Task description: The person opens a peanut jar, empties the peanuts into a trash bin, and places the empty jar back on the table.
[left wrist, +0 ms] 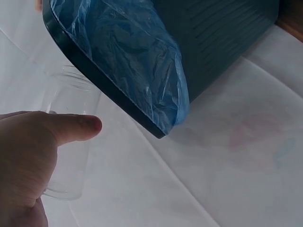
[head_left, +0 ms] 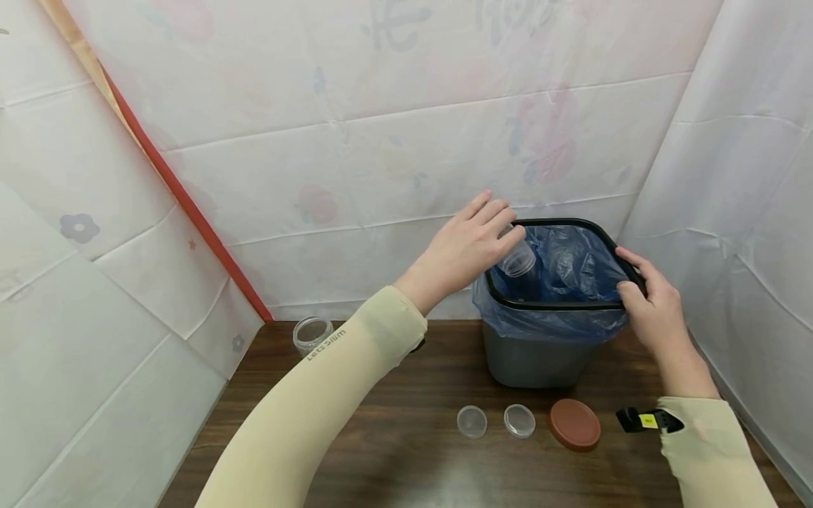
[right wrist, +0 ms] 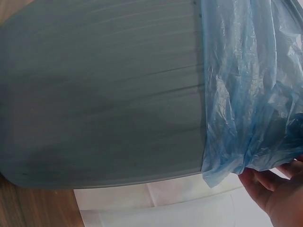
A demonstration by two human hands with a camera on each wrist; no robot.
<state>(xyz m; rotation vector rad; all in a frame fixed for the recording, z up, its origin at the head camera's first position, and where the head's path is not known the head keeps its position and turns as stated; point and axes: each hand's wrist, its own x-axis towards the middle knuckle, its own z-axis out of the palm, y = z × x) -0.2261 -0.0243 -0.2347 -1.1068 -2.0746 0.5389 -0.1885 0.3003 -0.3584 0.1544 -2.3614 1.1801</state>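
Note:
A clear plastic jar [head_left: 517, 261] is held by my left hand [head_left: 466, 243] at the left side of the trash bin's mouth, tipped with its open end toward the inside. In the left wrist view the thumb lies across the see-through wall of this jar [left wrist: 71, 163], close to the black rim. The grey trash bin [head_left: 533, 363] stands upright on the table, lined with a blue plastic bag [head_left: 571, 264] folded over its edge. At the right corner, my right hand [head_left: 657, 307] grips the rim, thumb near the inner side and fingers outside.
A second clear jar [head_left: 311, 331] stands at the back left, partly behind my left sleeve. In front of the bin lie a clear lid [head_left: 472, 422], another clear lid [head_left: 519, 421] and a reddish-brown lid [head_left: 574, 425]. White printed cloth [head_left: 381, 176] closes off the back and sides.

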